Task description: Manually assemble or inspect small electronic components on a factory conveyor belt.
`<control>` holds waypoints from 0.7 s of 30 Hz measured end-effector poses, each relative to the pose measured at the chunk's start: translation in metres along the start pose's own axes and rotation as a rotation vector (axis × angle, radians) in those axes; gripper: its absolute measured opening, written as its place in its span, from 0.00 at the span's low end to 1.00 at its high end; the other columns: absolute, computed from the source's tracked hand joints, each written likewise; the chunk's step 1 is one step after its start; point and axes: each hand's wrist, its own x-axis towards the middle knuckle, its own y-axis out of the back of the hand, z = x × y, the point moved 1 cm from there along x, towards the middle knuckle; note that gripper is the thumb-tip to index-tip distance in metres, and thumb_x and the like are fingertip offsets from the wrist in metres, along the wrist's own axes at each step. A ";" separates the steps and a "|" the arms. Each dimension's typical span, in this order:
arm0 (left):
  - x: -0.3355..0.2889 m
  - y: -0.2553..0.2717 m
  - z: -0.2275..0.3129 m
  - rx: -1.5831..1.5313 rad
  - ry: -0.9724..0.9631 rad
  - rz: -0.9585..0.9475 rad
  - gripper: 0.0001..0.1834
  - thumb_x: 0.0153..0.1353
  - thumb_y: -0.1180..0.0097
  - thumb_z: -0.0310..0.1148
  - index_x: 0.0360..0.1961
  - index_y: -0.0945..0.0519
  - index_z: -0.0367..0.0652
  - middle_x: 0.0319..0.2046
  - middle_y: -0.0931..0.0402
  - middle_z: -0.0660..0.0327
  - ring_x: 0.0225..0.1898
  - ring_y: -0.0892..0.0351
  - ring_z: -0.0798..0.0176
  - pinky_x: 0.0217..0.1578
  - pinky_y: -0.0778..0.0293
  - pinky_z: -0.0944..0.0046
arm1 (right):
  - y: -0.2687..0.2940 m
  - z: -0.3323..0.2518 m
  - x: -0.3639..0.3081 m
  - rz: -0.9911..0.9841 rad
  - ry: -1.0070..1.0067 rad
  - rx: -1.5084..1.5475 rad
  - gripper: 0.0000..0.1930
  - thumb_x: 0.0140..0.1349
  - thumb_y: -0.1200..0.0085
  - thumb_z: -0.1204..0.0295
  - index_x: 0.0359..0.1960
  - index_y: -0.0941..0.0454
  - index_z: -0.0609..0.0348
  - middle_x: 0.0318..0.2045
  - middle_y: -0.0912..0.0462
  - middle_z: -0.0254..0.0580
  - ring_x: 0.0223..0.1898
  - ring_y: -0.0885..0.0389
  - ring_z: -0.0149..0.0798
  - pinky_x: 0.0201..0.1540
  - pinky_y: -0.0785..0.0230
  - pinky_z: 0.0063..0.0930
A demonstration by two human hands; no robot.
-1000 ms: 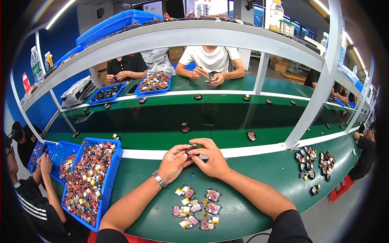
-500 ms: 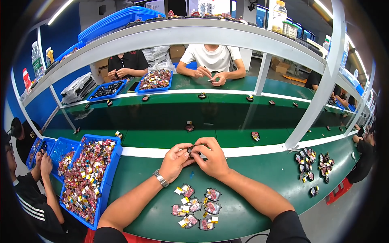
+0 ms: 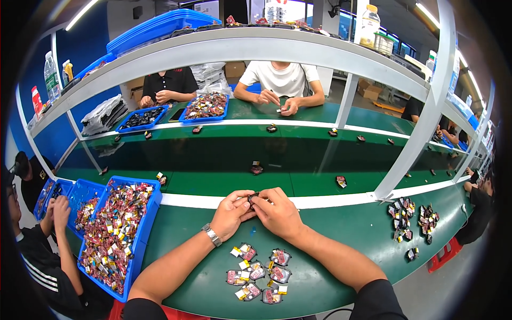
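Observation:
A small black plastic housing [image 3: 253,198] is pinched between both my hands, above the table near the white rail. My left hand [image 3: 230,216] grips it from the left with thumb and fingers, a metal watch band on that wrist. From the right, the fingers of my right hand [image 3: 278,214] press on it and cover most of it. Between my forearms, several black housings with red circuit boards and yellow-white battery tabs lie face up in a loose cluster; one is this housing unit [image 3: 280,274].
A blue bin [image 3: 140,257] heaped with circuit boards stands left, beside a co-worker's hands [image 3: 61,210]. More housing units [image 3: 401,216] lie at the right. Beyond the white rail [image 3: 330,202], a green conveyor belt [image 3: 224,184] carries spaced units. A shelf post [image 3: 413,114] rises at right.
Units on the conveyor belt have shifted slightly to the right. My right fingers have folded lower over the black housing, while my left hand stays nearly still. The left co-worker's hands have risen a little.

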 end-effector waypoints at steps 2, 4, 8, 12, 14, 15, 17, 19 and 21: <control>0.000 -0.002 0.001 0.004 0.003 0.003 0.15 0.71 0.51 0.25 0.58 0.30 0.39 0.53 0.23 0.55 0.55 0.22 0.62 0.58 0.23 0.58 | 0.000 0.000 0.000 0.018 0.027 -0.040 0.10 0.51 0.35 0.77 0.36 0.17 0.57 0.35 0.21 0.37 0.39 0.21 0.40 0.39 0.25 0.31; 0.000 -0.002 0.001 0.008 0.006 0.006 0.15 0.71 0.52 0.25 0.58 0.30 0.39 0.53 0.23 0.55 0.55 0.22 0.62 0.58 0.23 0.58 | -0.001 0.000 0.000 0.021 0.042 -0.053 0.09 0.51 0.35 0.77 0.36 0.17 0.57 0.35 0.21 0.37 0.38 0.21 0.40 0.38 0.25 0.31; 0.000 -0.004 0.002 0.030 0.022 0.016 0.15 0.72 0.54 0.23 0.58 0.30 0.38 0.53 0.23 0.54 0.55 0.23 0.61 0.59 0.24 0.58 | -0.001 0.002 0.000 0.030 0.086 -0.080 0.09 0.51 0.35 0.77 0.35 0.17 0.58 0.34 0.20 0.37 0.37 0.21 0.39 0.38 0.25 0.30; 0.000 -0.004 0.001 0.037 0.024 0.022 0.15 0.72 0.55 0.23 0.58 0.31 0.38 0.53 0.23 0.54 0.55 0.22 0.61 0.59 0.23 0.58 | -0.001 0.000 0.000 0.030 0.103 -0.103 0.08 0.50 0.36 0.78 0.34 0.17 0.58 0.34 0.20 0.37 0.37 0.21 0.39 0.37 0.25 0.31; 0.000 -0.004 0.001 0.036 0.019 0.027 0.15 0.72 0.55 0.23 0.57 0.31 0.38 0.53 0.23 0.54 0.55 0.22 0.61 0.59 0.23 0.57 | -0.002 0.000 0.000 0.041 0.127 -0.137 0.09 0.49 0.37 0.78 0.34 0.17 0.59 0.34 0.20 0.37 0.36 0.21 0.39 0.37 0.25 0.31; 0.000 -0.004 0.001 0.035 0.019 0.028 0.15 0.72 0.55 0.23 0.57 0.31 0.38 0.53 0.23 0.54 0.55 0.22 0.61 0.59 0.23 0.57 | -0.001 -0.001 0.001 0.040 0.128 -0.136 0.09 0.49 0.37 0.78 0.34 0.17 0.59 0.34 0.20 0.37 0.36 0.21 0.39 0.37 0.25 0.31; 0.000 -0.005 0.002 0.033 0.021 0.031 0.15 0.72 0.55 0.23 0.57 0.31 0.38 0.52 0.23 0.54 0.55 0.22 0.61 0.58 0.23 0.57 | 0.001 -0.004 0.003 0.017 0.166 -0.191 0.09 0.48 0.38 0.78 0.34 0.17 0.59 0.34 0.20 0.36 0.36 0.21 0.38 0.37 0.26 0.31; -0.001 -0.006 0.003 0.037 0.023 0.029 0.14 0.72 0.55 0.23 0.57 0.31 0.37 0.52 0.23 0.54 0.55 0.22 0.61 0.58 0.23 0.57 | 0.003 -0.005 0.004 0.020 0.169 -0.210 0.09 0.48 0.38 0.78 0.34 0.17 0.59 0.34 0.20 0.36 0.37 0.21 0.38 0.36 0.26 0.31; -0.001 -0.007 0.004 0.041 0.025 0.028 0.14 0.72 0.55 0.23 0.57 0.31 0.37 0.52 0.23 0.54 0.56 0.23 0.61 0.58 0.23 0.57 | 0.003 -0.005 0.004 0.024 0.173 -0.227 0.10 0.47 0.38 0.77 0.34 0.17 0.59 0.34 0.20 0.36 0.37 0.21 0.38 0.36 0.26 0.31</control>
